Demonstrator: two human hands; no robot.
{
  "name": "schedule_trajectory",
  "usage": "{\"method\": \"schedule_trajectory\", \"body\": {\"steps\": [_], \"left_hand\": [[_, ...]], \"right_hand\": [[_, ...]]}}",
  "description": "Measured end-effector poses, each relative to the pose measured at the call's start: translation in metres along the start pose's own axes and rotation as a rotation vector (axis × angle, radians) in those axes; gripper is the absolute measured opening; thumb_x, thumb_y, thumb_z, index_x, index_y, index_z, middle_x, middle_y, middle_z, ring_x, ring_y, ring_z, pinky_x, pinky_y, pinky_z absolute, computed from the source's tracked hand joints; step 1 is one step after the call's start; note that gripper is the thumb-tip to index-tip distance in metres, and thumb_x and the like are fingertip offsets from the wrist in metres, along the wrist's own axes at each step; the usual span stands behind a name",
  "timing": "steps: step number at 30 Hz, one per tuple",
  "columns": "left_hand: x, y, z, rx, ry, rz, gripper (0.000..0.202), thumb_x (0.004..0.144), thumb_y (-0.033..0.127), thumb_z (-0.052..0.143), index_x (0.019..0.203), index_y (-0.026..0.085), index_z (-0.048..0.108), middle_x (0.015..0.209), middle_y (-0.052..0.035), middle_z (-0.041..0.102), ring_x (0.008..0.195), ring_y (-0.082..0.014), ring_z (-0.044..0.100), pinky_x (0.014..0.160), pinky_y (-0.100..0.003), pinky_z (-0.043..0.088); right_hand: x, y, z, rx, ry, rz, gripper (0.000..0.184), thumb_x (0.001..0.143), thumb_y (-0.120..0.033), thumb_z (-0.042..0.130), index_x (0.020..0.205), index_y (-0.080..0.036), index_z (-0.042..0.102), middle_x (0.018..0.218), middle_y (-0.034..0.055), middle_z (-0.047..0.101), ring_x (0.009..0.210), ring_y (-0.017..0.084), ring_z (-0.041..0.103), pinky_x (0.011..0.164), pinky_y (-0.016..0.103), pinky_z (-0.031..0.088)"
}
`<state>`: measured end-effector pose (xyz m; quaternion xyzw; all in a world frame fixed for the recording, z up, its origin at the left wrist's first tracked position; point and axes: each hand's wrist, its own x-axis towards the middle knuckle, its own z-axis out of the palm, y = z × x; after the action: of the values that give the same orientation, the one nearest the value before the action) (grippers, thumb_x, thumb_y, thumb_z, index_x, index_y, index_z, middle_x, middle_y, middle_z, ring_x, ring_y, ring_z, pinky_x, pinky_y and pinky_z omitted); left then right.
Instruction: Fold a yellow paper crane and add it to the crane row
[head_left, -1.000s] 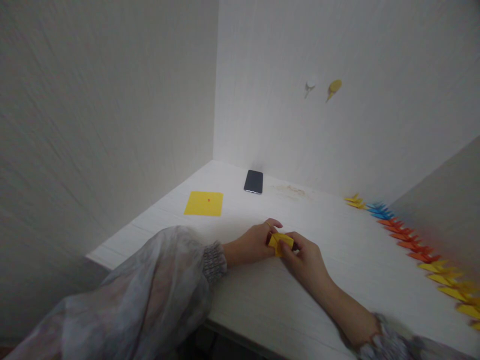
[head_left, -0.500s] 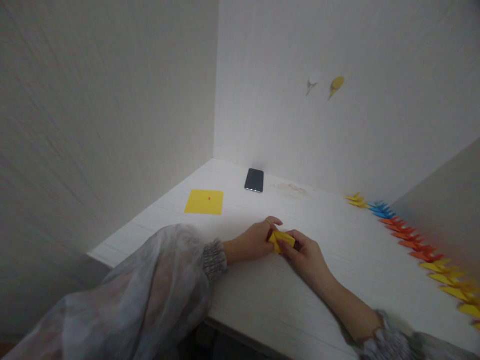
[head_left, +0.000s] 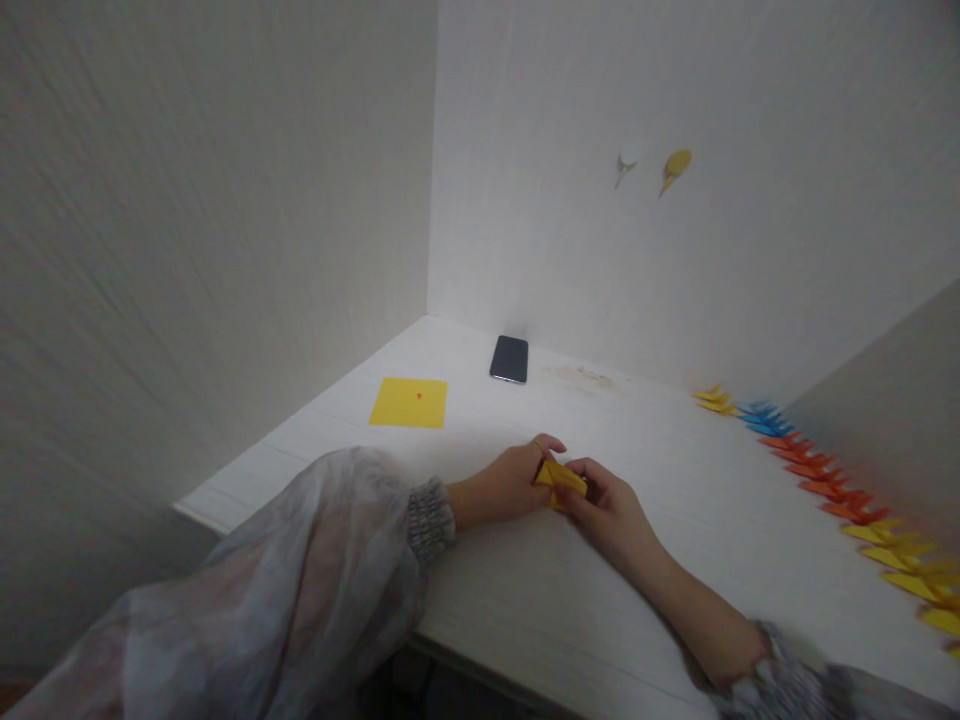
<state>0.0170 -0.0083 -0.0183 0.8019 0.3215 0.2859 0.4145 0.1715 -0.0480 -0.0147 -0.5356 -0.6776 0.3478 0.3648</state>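
Between my two hands is a small folded piece of yellow paper, held just above the white table. My left hand is closed on its left side, with a ring on one finger. From the right, my right hand pinches the other side between thumb and fingers. Part of the paper is hidden behind the fingers. Beyond my left forearm lies a flat yellow sheet with a small red dot on it.
A dark phone lies near the back wall. Folded paper cranes in yellow, blue and orange form a row along the table's right side. Two hooks, one yellow, are fixed to the wall. The table's front edge is close below.
My right thumb and fingers have shifted slightly on the folded yellow paper, and the paper has tilted a little. Both hands keep hold of it. The things on the table stay put.
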Motion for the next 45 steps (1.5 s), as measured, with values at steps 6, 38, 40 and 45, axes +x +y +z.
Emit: {"method": "schedule_trajectory", "body": {"steps": [6, 38, 40, 45], "left_hand": [[0.000, 0.000, 0.001, -0.002, 0.030, -0.002, 0.046, 0.065, 0.008, 0.045, 0.109, 0.017, 0.036, 0.084, -0.0012, 0.053, 0.068, -0.0103, 0.050, 0.060, -0.021, 0.040], [-0.001, 0.002, 0.002, -0.008, -0.097, 0.055, 0.052, 0.067, 0.014, 0.051, 0.115, 0.017, 0.031, 0.092, -0.0046, 0.060, 0.073, -0.0123, 0.055, 0.060, -0.022, 0.040], [-0.001, 0.000, 0.003, -0.019, -0.089, 0.059, 0.053, 0.066, 0.014, 0.052, 0.115, 0.017, 0.031, 0.090, -0.0043, 0.060, 0.070, -0.0115, 0.054, 0.058, -0.022, 0.039], [0.000, -0.004, 0.003, -0.049, -0.076, 0.032, 0.054, 0.064, 0.013, 0.054, 0.114, 0.017, 0.033, 0.082, -0.0011, 0.057, 0.063, -0.0093, 0.050, 0.053, -0.021, 0.037]], "right_hand": [[0.000, -0.001, -0.001, 0.094, -0.029, 0.069, 0.022, 0.073, -0.038, 0.049, 0.076, -0.016, 0.054, 0.051, -0.0027, 0.050, 0.041, 0.009, 0.043, 0.038, 0.020, 0.031], [-0.001, -0.013, 0.003, -0.148, 0.150, -0.043, 0.009, 0.067, -0.025, 0.049, 0.071, -0.018, 0.053, 0.058, -0.0014, 0.054, 0.051, 0.012, 0.047, 0.048, 0.023, 0.036], [-0.001, -0.011, 0.004, -0.087, 0.160, -0.037, 0.010, 0.067, -0.026, 0.049, 0.070, -0.017, 0.053, 0.059, -0.0013, 0.054, 0.052, 0.012, 0.047, 0.048, 0.023, 0.036], [0.002, -0.001, 0.004, 0.089, 0.107, 0.009, 0.014, 0.068, -0.030, 0.052, 0.071, -0.016, 0.053, 0.060, -0.0007, 0.053, 0.053, 0.012, 0.047, 0.048, 0.022, 0.036]]}}
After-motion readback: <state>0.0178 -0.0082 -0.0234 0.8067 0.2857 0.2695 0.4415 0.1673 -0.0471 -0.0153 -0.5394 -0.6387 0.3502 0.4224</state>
